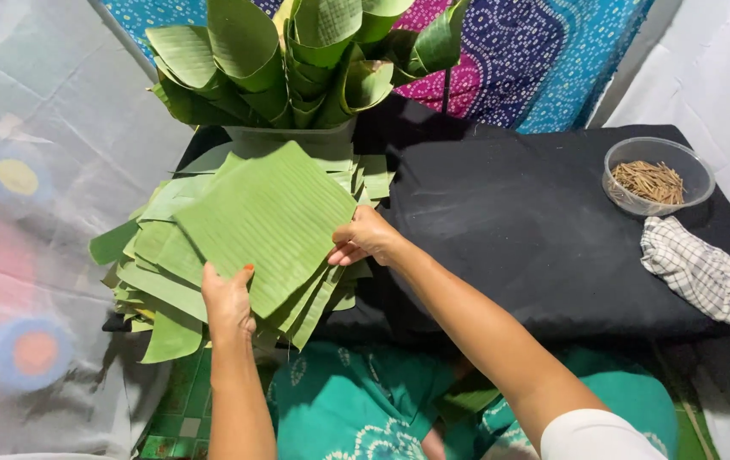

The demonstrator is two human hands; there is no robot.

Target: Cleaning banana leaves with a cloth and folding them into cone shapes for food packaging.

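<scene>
At centre left of the head view, on the near left corner of a low table [535, 230] draped in black cloth: one stack of cut banana leaf pieces [160, 281], fanned and uneven, edges overhanging the table on the left and lower sides. Top leaf piece [267, 217], roughly square, ribbed, lies skewed on the stack, one corner pointing toward the upper middle of the frame. Left hand [228, 302], lower centre left, grips the lower edge of that top piece, thumb on top, fingers curled under it and mostly hidden. Right hand [365, 238], at centre, pinches the right edge of the same piece, fingers pressed together under it, thumb over it. Upper centre: a container of rolled leaf pieces [297, 60], standing upright, touching the far edge of the stack. Upper right: clear bowl [659, 175] holding thin wooden picks, well apart from the hands. Right edge, just below the bowl: crumpled checked cloth [697, 268]. Lower centre: green patterned garment [356, 409] over the lap. Hazards, as judged: a leaf held at two edges may split along its ribs if pulled apart; the overhanging lower pieces may slide to the floor if the stack is dragged; two pieces may lift together where they cling.
</scene>
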